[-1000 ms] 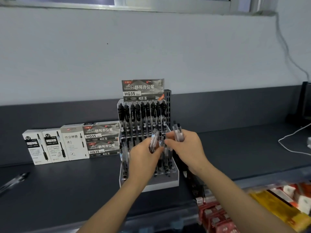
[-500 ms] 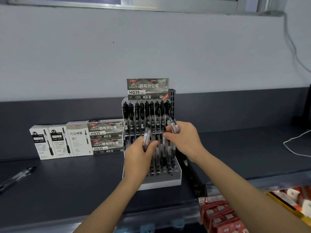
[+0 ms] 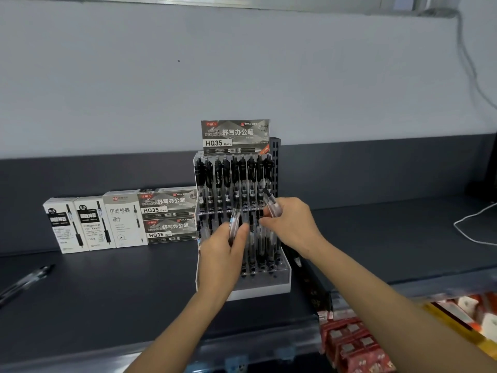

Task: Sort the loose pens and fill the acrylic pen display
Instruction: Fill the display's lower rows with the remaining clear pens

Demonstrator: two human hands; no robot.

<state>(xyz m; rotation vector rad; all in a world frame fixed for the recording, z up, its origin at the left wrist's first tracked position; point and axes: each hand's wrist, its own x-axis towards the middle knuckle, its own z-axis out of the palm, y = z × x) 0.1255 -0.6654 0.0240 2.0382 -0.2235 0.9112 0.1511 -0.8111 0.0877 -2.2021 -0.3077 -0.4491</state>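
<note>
- The clear pen display [image 3: 279, 288] stands on the dark shelf [image 3: 107, 297]. Black pens [image 3: 234, 179] fill its upper row, and more stand in the lower row.
- The left hand [image 3: 222, 254] is in front of the lower row. Its fingers and thumb are curled round a bunch of clear pens [image 3: 234, 223], held upright.
- The right hand [image 3: 294, 228] is just beside it, fingers curled round a tilted pen [image 3: 272, 204]. Whether it holds more than one cannot be told.
- Loose pens [image 3: 24, 282] lie at the shelf's far left, well apart from the display.
- Pen boxes [image 3: 121, 222] stand in a row just left of the display.
</note>
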